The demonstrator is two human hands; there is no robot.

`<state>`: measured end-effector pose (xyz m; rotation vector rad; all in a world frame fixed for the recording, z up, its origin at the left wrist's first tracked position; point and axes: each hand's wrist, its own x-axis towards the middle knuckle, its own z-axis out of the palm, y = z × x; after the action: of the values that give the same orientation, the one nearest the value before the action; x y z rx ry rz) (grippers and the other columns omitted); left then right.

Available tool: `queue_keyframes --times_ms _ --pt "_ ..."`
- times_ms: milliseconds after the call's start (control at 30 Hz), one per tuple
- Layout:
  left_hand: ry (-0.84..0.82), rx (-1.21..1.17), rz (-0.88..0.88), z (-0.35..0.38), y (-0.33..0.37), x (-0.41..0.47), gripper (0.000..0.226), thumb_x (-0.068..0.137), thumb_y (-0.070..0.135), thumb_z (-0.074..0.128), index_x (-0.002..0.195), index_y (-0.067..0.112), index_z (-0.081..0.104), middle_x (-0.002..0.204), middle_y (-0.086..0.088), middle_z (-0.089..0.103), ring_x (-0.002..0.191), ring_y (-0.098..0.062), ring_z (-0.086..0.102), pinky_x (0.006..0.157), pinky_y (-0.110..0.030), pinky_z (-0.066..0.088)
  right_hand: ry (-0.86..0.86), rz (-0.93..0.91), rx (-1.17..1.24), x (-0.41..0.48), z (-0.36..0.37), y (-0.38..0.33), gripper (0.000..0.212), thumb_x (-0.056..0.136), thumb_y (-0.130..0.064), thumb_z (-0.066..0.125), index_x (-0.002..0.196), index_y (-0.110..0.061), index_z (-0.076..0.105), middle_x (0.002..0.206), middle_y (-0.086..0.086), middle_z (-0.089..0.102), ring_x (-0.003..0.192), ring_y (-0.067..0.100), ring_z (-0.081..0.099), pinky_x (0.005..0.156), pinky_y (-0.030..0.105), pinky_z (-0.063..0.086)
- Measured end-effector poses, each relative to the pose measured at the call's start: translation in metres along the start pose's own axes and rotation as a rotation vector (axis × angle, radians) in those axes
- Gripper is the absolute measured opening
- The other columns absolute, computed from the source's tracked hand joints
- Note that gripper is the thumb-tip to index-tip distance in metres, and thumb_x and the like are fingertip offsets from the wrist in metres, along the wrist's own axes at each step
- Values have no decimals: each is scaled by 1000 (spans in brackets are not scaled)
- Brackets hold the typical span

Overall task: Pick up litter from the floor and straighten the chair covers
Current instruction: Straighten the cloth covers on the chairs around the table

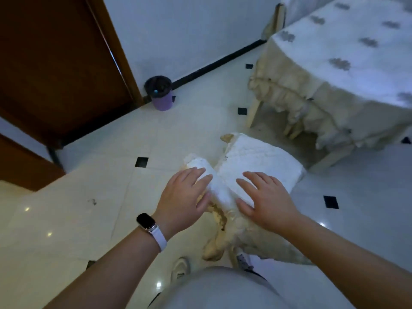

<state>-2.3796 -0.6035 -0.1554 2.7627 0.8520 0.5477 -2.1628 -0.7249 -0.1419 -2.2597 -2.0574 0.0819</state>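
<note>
Palms lay flat on the white quilted chair cover (pixel 252 159), straight ahead of the person at twelve o'clock. The left hand (pixel 185 197), a watch (pixel 147 223) on its wrist, pressed the padded backrest top, fingers (pixel 200 179) straight and slightly apart. The right hand (pixel 267 199) rested on the seat panel at three o'clock of it, fingers (pixel 247 186) splayed, gripping nothing. At eleven o'clock, beside the brown door (pixel 55 63), stood a purple bin (pixel 161 101) lined with a black bag; something small and bluish lay inside, too dim to name. A cloth-draped worktop (pixel 356 63) filled two o'clock. At nine o'clock a small dark scrap (pixel 92 201) lay on the tiled floor (pixel 111 175).
</note>
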Motion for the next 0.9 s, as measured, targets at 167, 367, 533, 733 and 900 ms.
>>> queue_keyframes --times_ms 167,367,533,733,900 --pt "-60 -96 170 0 -29 1 41 93 35 50 124 14 66 128 -7 63 119 -27 58 101 -43 47 25 281 -33 -32 0 -38 52 90 -55 40 129 -24 57 134 3 57 122 24 53 99 42 43" --pt "-161 -147 343 5 -24 13 41 91 35 58 126 15 65 129 -9 63 119 -29 58 100 -44 47 109 501 -62 -79 -3 -62 50 86 -52 46 118 -18 63 122 6 63 111 28 58 87 42 48" --pt "-323 -139 380 11 -23 20 54 91 52 47 131 18 62 134 -8 60 123 -28 54 101 -44 46 82 612 -59 -103 5 -66 50 85 -52 46 119 -18 61 120 5 62 108 27 58 88 41 47" --pt "-324 -110 393 16 -19 15 52 93 47 44 128 14 62 128 -10 61 120 -30 54 98 -45 46 57 625 1 -112 21 -63 50 84 -53 43 119 -20 57 119 1 59 107 25 55 87 40 45" --pt "-359 -74 362 24 -17 17 55 94 47 43 133 11 58 132 -14 58 123 -33 51 102 -48 44 111 600 42 -108 33 -53 45 85 -47 44 117 -18 57 115 1 60 105 25 56 84 40 46"
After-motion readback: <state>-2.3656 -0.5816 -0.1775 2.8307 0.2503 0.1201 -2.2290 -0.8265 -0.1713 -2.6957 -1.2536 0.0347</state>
